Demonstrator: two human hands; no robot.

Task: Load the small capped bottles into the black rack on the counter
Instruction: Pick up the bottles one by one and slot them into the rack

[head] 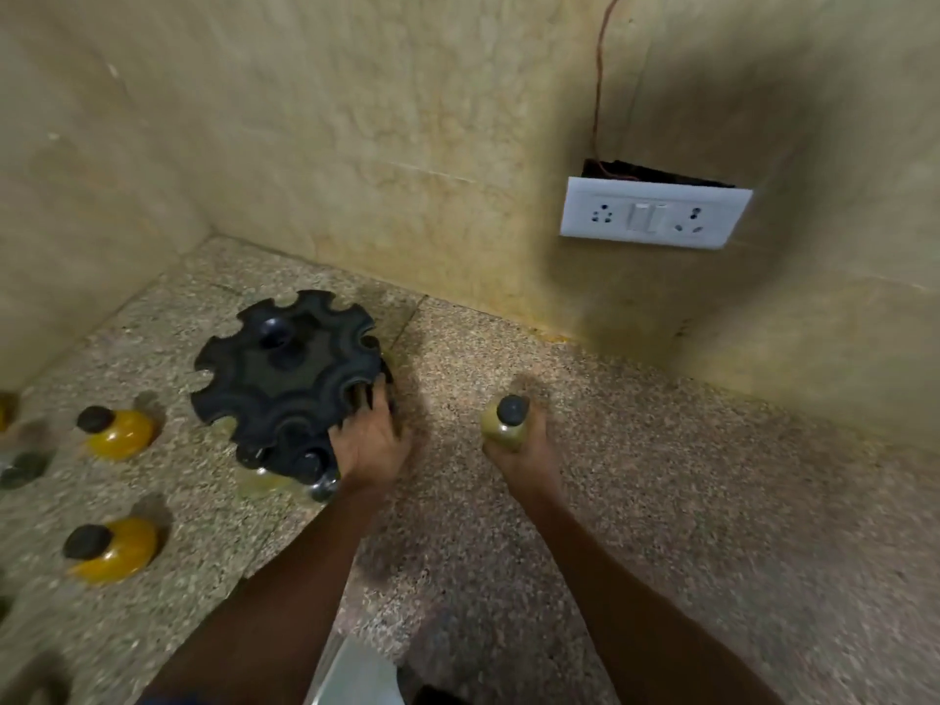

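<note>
The round black rack (285,368), with notches around its rim, stands on the speckled counter near the corner. My left hand (369,442) grips its near right edge. A few black-capped bottles (310,468) sit in the rack's lower front slots, partly hidden. My right hand (519,450) holds a small bottle of greenish-yellow stuff (506,424) with a black cap upright, to the right of the rack. Two yellow-filled capped bottles stand loose on the left, one (119,432) farther and one (114,549) nearer.
More bottles show at the left frame edge (20,468). Beige tiled walls meet in a corner behind the rack. A white socket plate (653,213) hangs on the right wall, a thin wire above it. Bare speckled counter (661,475) stretches to the right.
</note>
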